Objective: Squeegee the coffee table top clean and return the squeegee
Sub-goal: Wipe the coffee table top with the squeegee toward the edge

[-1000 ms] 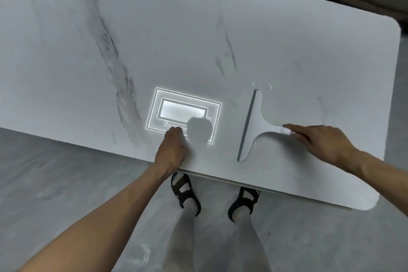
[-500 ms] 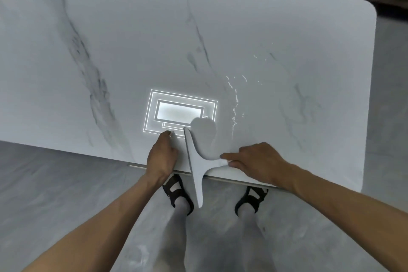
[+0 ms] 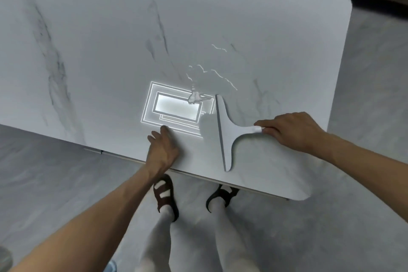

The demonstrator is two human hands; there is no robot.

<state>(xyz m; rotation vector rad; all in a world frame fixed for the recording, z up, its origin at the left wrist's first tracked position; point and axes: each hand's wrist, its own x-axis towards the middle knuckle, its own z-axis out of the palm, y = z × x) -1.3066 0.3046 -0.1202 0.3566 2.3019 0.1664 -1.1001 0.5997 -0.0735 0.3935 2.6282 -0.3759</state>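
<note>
A white T-shaped squeegee (image 3: 227, 132) lies flat on the white marble coffee table (image 3: 110, 40), its long blade running away from me near the front edge. My right hand (image 3: 291, 131) grips the squeegee's handle from the right. My left hand (image 3: 163, 150) rests on the table top by the front edge, left of the blade, fingers spread and holding nothing. A thin film of water (image 3: 212, 77) with glinting streaks sits on the top just beyond the blade's far end.
A bright rectangular reflection of a ceiling light (image 3: 176, 108) lies on the table between my hands. The table's rounded right corner (image 3: 344, 0) is at the upper right. Grey floor (image 3: 55, 183) surrounds the table. My sandalled feet (image 3: 167, 196) stand under the front edge.
My right hand has pulled the squeegee back to the right, away from my left hand, and fully onto the table. The blade no longer overhangs the front edge. My left hand stays planted.
</note>
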